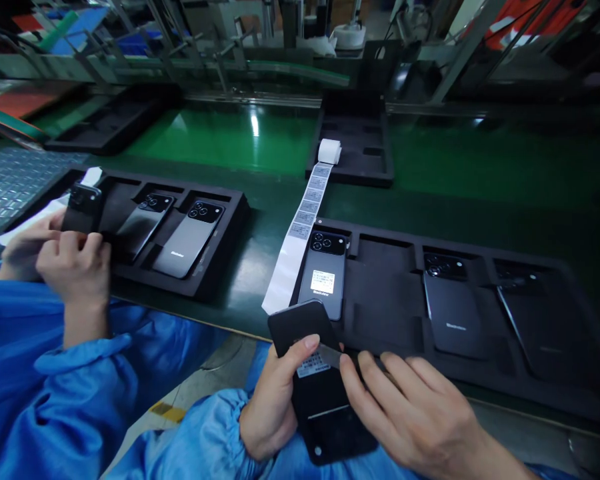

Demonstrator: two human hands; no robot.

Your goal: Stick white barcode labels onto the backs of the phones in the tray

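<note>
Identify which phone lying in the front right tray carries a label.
The leftmost phone, beside the sticker strip: a bright label sits above its brand name. The two phones farther right show none.

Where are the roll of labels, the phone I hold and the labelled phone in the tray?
Roll of labels (pixel 329 153), head view: the wound part.
Phone you hold (pixel 321 392), head view: middle of its back.
Labelled phone (pixel 325 263), head view: upper part of its back.
</note>
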